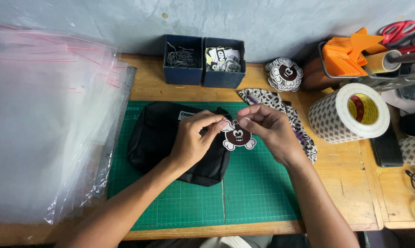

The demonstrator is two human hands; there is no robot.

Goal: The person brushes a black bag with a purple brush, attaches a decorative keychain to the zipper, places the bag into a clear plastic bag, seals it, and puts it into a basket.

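1. Head view: the fingertips of the left hand point(196, 138) and of the right hand point(269, 128) meet at the top edge of a die-cut paper tag with a brown round cartoon face and white lobes point(238, 136). Both hands are closed in a narrow pinch; the thumb and forefinger of each side press near the upper rim of the tag, where something thin and pale seems to pass, but it is too small to tell what it is.
2. The step in hand seems to be the fixing of this tag to the black fabric pouch point(170, 142), which lies just under the left hand. The next move probably calls for fine, steady fingertip work at the small top point of the tag, with the pouch kept near.
3. The tag hangs between the two hands, a little below the fingertips, over the right edge of the pouch and above the green cutting mat point(258, 193).
4. Farther out, a stack of the same cartoon tags point(285, 73) lies on the wooden table point(354, 183), behind two dark blue boxes point(203, 62). A big tape roll point(350, 112) stands at the right, and clear plastic bags point(42, 124) lie at the left.
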